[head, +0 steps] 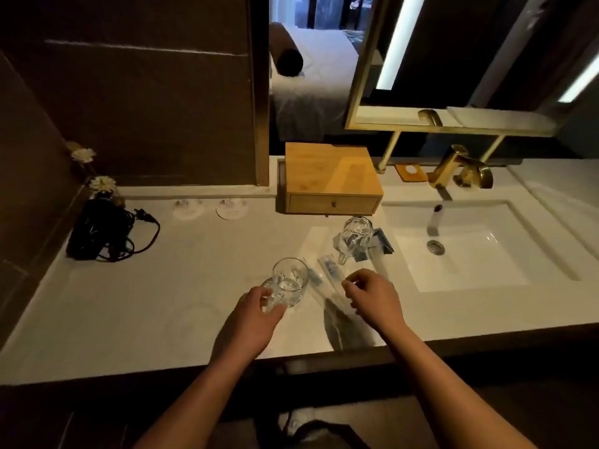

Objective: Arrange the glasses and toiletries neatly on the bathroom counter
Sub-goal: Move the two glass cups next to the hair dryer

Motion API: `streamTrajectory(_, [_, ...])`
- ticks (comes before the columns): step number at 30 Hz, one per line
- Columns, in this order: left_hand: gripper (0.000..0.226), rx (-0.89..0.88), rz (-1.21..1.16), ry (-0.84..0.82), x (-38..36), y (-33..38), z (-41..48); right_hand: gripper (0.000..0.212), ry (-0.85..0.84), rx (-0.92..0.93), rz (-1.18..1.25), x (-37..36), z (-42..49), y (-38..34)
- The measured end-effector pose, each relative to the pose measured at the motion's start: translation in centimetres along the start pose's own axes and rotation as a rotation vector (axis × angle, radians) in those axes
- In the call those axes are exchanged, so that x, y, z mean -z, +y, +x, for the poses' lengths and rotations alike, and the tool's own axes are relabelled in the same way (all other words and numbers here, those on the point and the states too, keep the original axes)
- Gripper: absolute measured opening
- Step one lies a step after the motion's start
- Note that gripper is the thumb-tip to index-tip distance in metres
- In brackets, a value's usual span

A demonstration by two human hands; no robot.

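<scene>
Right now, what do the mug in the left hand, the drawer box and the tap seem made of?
Mug: clear glass, see-through. Drawer box: pale wood, perhaps bamboo, grain visible. Tap: metal, brushed gold look. Left hand grips the mug.

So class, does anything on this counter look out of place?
Yes: the far glass mug sits on scattered toiletry packets beside the sink, while two coasters near the wall stand bare.

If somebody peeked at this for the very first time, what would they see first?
Probably the two bare hands at the counter's front edge: the left hand grips a clear glass mug, the right hand pinches a clear-wrapped toiletry packet. Next, the square wooden drawer box and gold faucet behind the white sink.
</scene>
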State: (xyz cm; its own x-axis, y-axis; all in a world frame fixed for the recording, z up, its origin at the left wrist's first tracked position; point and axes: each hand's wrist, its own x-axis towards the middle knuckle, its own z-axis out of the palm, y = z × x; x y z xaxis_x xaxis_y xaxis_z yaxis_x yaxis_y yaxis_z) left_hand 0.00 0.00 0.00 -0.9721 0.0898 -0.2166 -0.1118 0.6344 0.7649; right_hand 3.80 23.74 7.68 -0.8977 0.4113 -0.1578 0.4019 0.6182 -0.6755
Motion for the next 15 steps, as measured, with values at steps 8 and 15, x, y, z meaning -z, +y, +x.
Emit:
streamTrajectory(8, [0.025, 0.045, -0.032, -0.049, -1.0, -0.8, 1.6, 0.036, 0.167, -0.004, -0.052, 0.1, 6.2, 0.1])
streamTrajectory(15, [0.035, 0.067, -0.133, 0.010, -1.0, -1.3, 1.0, 0.040, 0.210, -0.008, -0.089, -0.9, 8.9, 0.1])
